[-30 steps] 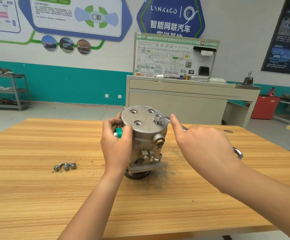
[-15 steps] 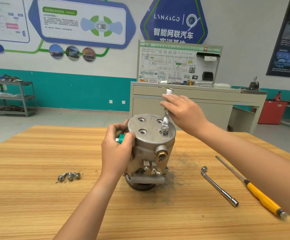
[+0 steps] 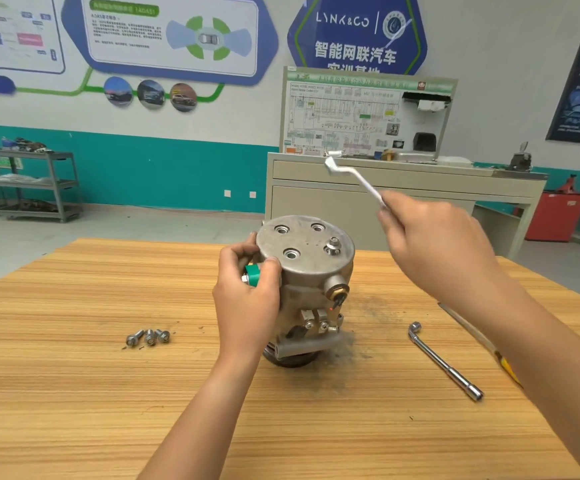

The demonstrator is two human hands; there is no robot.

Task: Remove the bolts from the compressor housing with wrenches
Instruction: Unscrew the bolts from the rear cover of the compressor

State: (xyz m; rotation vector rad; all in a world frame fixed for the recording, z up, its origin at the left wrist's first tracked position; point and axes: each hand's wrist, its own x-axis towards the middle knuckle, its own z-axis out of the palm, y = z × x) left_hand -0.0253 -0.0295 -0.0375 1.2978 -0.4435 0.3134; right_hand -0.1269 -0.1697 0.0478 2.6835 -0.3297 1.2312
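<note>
The grey metal compressor housing (image 3: 311, 271) stands upright on the wooden table (image 3: 74, 393). My left hand (image 3: 247, 299) grips its left side, over a green fitting (image 3: 252, 274). One bolt (image 3: 332, 245) sticks up, partly unscrewed, from the round top face; three other bolt holes there are bare. My right hand (image 3: 434, 244) holds a silver ring wrench (image 3: 352, 176) raised in the air, above and to the right of the housing, clear of the bolt. Three loose bolts (image 3: 148, 337) lie on the table to the left.
An L-shaped socket wrench (image 3: 444, 362) lies on the table to the right. A yellow-handled screwdriver (image 3: 482, 341) lies beyond it, mostly hidden by my right forearm. A grey training bench (image 3: 403, 188) stands behind the table and a metal shelf rack (image 3: 29, 183) stands at far left.
My right hand lifted the wrench off the bolt and swung it up and to the right. The bolt now stands exposed above the top face. My left hand stayed on the housing.
</note>
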